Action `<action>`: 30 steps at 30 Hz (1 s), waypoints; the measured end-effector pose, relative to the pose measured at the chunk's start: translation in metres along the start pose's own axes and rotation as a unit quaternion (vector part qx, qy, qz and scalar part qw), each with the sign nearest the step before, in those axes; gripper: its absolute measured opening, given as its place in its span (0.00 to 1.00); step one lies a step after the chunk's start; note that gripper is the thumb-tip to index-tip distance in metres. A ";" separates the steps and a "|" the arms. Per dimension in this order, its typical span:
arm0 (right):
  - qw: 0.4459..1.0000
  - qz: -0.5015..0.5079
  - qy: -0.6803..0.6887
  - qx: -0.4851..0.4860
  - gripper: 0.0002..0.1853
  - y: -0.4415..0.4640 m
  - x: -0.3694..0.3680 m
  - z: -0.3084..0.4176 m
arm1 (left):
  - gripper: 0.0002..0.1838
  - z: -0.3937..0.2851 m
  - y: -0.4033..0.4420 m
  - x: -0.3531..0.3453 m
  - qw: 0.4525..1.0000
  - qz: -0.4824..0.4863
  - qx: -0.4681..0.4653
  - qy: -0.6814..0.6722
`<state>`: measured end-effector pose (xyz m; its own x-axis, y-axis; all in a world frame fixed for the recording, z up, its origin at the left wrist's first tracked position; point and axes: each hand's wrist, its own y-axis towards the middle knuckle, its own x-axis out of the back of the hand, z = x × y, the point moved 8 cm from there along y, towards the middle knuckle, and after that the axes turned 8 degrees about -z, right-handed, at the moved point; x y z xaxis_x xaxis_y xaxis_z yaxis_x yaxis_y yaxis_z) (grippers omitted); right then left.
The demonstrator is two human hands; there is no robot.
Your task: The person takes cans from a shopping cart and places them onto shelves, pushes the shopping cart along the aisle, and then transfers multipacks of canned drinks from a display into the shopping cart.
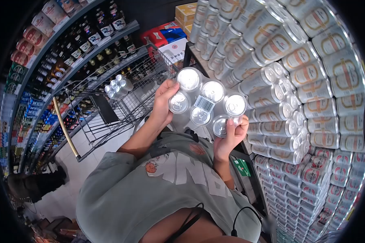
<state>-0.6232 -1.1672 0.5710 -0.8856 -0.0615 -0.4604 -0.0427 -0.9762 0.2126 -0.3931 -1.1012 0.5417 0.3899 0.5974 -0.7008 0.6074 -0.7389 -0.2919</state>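
Observation:
Between my two hands, in front of my chest, is a shrink-wrapped six-pack of cans (212,92), tops facing up at me. A barcode label (205,103) lies across the wrap in the middle. My left hand (164,99) grips the pack's left end, its thumb near the top of one can. My right hand (235,131) is closed around the right end, with the thumb on the rim of the nearest can. The undersides of the cans are hidden from this angle.
A wire shopping cart (121,77) stands to the left, with another pack of cans (119,86) inside. Tall stacks of cans (280,48) rise on the right. Bottle shelves (81,50) curve along the left. Red and blue boxes (164,34) sit behind the cart.

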 end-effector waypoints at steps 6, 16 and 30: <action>0.967 0.146 -0.023 -0.206 0.13 -0.012 -0.090 -0.115 | 0.10 -0.037 0.010 0.131 0.979 -0.196 -0.033 -0.048; 0.843 0.347 -0.229 -0.341 0.15 -0.112 -0.252 -0.337 | 0.05 -0.102 0.041 0.381 0.889 -0.419 -0.147 -0.114; 0.672 0.290 -0.376 -0.568 0.10 -0.250 -0.238 -0.652 | 0.13 0.035 0.138 0.688 0.805 -0.556 0.060 -0.201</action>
<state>-0.1001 -1.0444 0.0652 -0.6026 -0.7948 0.0718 0.4142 -0.3883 -0.8232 -0.0649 -0.8031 -0.0037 -0.6174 0.7789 -0.1102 0.3451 0.1423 -0.9277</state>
